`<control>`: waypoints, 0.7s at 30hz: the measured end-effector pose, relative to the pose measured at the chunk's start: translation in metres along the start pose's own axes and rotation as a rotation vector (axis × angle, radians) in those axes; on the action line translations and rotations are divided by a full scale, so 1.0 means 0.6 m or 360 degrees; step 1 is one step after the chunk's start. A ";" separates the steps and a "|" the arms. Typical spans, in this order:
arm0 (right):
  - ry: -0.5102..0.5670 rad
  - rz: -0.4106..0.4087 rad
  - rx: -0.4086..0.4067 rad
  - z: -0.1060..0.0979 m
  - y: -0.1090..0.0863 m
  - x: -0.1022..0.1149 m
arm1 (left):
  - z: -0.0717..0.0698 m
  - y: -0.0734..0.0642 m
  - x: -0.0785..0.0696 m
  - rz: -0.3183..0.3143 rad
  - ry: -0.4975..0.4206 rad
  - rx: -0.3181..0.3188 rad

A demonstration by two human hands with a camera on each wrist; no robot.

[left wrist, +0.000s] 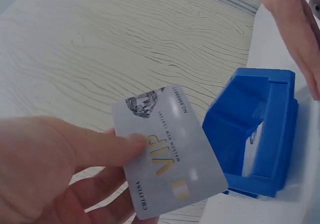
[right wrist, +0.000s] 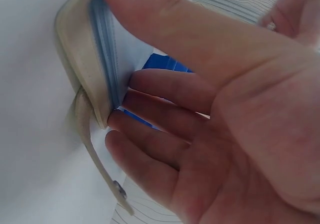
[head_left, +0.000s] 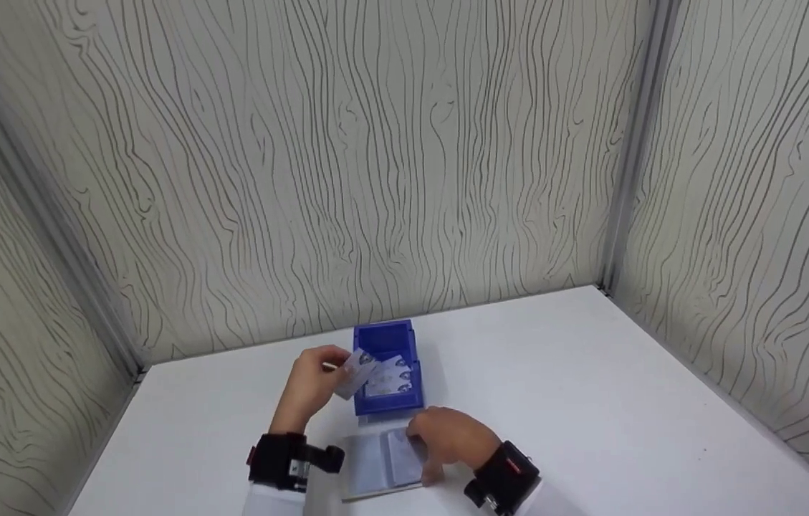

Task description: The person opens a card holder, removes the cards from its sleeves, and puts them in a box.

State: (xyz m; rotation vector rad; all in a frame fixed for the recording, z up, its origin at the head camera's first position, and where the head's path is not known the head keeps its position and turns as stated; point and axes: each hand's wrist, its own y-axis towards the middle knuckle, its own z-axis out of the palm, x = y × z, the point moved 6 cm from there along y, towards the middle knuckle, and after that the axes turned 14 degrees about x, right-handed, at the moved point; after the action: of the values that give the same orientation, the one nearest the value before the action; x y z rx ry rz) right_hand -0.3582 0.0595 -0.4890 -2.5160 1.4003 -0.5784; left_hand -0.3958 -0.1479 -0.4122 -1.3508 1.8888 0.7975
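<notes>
My left hand (head_left: 314,376) pinches a pale VIP card (left wrist: 170,154) between thumb and fingers, beside a blue plastic bin (head_left: 384,337). More cards of the same kind (head_left: 390,380) lie inside that bin. In front of it a beige card holder (right wrist: 82,48) lies spread on the white table, its clear sleeves (head_left: 367,466) facing up. My right hand (head_left: 454,438) rests at the holder's right edge, thumb and fingertips touching it apart from each other. A strap with a snap button (right wrist: 102,169) sticks out from the holder in the right wrist view.
The white table (head_left: 554,373) is bounded by wood-grain patterned panels (head_left: 375,158) at the back and both sides. The bin stands close to the back panel. Each wrist wears a black camera band (head_left: 279,462).
</notes>
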 end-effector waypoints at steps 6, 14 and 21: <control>0.0000 -0.0022 -0.0048 0.001 -0.001 0.000 | -0.015 0.066 -0.069 0.0095 0.0358 -0.0033; -0.0003 0.0015 -0.0041 0.005 0.000 -0.001 | 0.011 0.133 -0.085 0.0109 0.0625 -0.0144; -0.0001 0.0039 -0.0004 0.006 0.004 -0.001 | 0.062 0.162 -0.056 0.0108 0.0824 -0.0207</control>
State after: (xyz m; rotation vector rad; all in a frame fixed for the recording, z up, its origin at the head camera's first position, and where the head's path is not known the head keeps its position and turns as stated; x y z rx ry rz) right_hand -0.3590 0.0589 -0.4933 -2.4969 1.4308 -0.5716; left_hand -0.4747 -0.0732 -0.3977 -1.7041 2.3181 0.6526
